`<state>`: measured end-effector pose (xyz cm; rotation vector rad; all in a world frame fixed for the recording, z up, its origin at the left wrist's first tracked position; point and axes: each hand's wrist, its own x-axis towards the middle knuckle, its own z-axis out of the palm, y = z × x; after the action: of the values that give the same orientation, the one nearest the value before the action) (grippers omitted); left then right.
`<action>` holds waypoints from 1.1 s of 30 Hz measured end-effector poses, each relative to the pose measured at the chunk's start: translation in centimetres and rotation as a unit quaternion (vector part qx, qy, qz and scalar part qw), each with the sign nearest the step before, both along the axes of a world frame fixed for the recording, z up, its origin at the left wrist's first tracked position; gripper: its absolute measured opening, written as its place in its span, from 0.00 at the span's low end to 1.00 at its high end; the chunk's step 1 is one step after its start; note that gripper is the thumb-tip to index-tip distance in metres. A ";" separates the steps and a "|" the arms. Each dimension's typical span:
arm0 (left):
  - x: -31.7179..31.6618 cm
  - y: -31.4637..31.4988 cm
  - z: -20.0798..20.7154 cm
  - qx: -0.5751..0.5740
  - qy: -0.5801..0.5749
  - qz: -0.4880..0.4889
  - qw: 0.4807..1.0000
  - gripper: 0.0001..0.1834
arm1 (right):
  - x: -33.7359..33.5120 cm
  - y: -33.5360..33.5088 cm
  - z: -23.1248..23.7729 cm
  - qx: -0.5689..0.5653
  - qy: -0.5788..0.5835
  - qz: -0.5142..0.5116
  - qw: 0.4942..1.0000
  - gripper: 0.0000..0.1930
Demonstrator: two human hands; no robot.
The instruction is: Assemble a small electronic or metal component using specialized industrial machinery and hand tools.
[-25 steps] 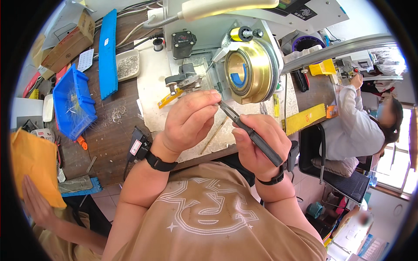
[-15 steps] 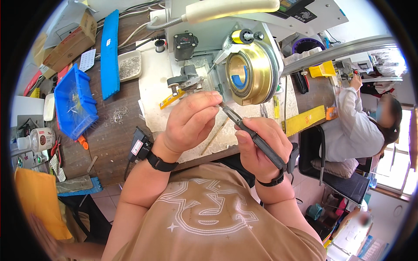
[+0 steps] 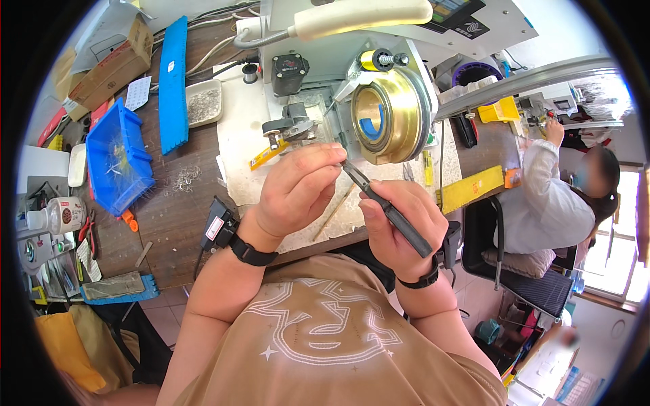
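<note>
My right hand point(image 3: 384, 238) is closed around slim pliers point(image 3: 409, 234) with dark handles and narrow metal jaws. The jaws slant up to the left and meet the fingertips of my left hand point(image 3: 295, 188). That hand is closed in a pinch; whatever it holds is too small or hidden to name. Both hands hover over a stained pale work sheet point(image 3: 244, 111) on the bench. Just beyond them stand a small clamp-like metal fixture point(image 3: 292, 122) and a machine with a round brass-coloured drum point(image 3: 399, 132).
A blue bin point(image 3: 112, 159), a long blue strip point(image 3: 173, 88) and a shallow tray point(image 3: 204, 103) lie to the left, near loose wire bits point(image 3: 181, 180). A lamp head point(image 3: 362, 19) hangs above. A yellow strip point(image 3: 472, 189) lies right; a seated person point(image 3: 542, 196) works beyond.
My right hand and the pliers have shifted slightly left, and the handles have turned a little. My left hand stays nearly still. At lower left, the yellow-orange item and another person's hand have moved down.
</note>
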<state>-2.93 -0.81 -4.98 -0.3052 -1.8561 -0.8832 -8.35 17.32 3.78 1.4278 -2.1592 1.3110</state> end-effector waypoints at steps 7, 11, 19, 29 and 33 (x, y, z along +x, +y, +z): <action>-0.1 0.2 -0.3 0.000 -0.002 0.000 1.000 0.12 | -0.1 0.2 0.0 -0.006 0.008 -0.015 1.000 0.11; 0.1 0.1 -0.1 0.002 -0.005 -0.004 1.000 0.12 | 0.1 2.5 0.0 -0.056 -0.020 -0.026 0.998 0.12; 0.1 0.0 -0.3 0.007 -0.003 0.007 1.000 0.11 | 0.4 5.3 0.9 0.054 0.078 -0.019 0.995 0.09; 1.9 1.4 1.3 0.196 -0.144 -0.084 0.966 0.03 | -1.5 5.6 -6.1 0.367 0.200 -0.046 0.907 0.18; 2.2 2.1 3.4 0.384 -0.206 -0.145 0.888 0.06 | -1.9 5.8 -6.9 0.375 0.169 -0.042 0.911 0.17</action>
<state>-0.74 1.27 -1.57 0.1231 -1.6811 -1.9255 -10.27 23.09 -3.17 1.6095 -2.5305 0.1318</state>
